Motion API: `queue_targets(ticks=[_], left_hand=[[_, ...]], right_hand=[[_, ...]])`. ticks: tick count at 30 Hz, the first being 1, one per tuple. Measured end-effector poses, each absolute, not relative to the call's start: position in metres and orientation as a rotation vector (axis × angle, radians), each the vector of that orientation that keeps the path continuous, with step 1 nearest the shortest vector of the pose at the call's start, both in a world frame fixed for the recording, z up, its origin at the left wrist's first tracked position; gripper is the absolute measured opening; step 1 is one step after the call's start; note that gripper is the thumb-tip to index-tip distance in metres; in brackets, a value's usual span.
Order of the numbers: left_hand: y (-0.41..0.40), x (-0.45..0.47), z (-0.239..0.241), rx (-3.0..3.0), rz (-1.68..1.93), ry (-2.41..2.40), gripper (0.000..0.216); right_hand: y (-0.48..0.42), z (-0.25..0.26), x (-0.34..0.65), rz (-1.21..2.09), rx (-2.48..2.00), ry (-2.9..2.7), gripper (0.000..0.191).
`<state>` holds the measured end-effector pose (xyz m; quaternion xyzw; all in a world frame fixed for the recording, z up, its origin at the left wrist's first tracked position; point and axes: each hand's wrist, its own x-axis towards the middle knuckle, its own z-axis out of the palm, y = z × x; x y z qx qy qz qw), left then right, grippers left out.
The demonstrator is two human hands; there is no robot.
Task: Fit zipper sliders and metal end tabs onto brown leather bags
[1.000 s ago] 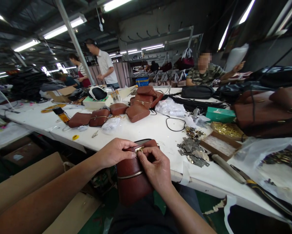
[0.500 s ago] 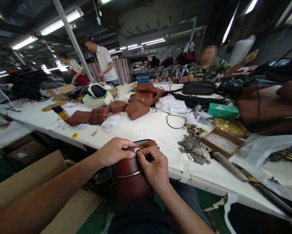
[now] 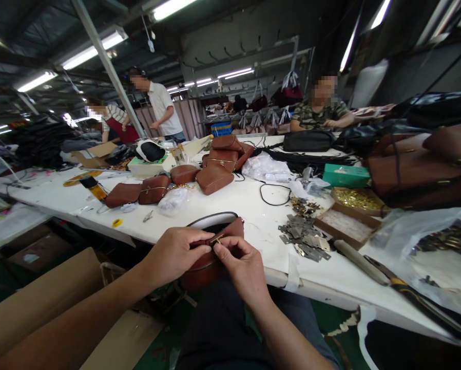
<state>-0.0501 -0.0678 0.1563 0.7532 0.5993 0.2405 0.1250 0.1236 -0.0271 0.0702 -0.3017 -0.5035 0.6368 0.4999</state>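
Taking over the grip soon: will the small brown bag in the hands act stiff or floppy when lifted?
Likely semi-soft: the brown bag bends at its flap where the left hand and right hand pinch it. Its mouth holds an open curve, so the walls probably have some stiffness. The smooth surface may slip.

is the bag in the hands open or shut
Open: the bag has its mouth gaping, the flap folded forward.
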Motion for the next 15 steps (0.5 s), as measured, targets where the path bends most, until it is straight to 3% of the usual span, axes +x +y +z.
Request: queue_targets(ticks=[6,11,15], left_hand=[[-0.082,-0.042,0.148,2.975,0.534,1.914,0.021],[-0.086,-0.027,0.146,3.179,0.465,1.963,0.029],[-0.088,-0.010,0.141,3.273,0.384,1.892,0.020]], right_hand=[[-0.030,0.069,0.115,1.750,-0.608,-0.976,0.029],[-0.035,0.064,0.115,1.722,-0.635,-0.868,0.031],[-0.042,0.057,0.115,1.706,-0.646,-0.757,0.029]])
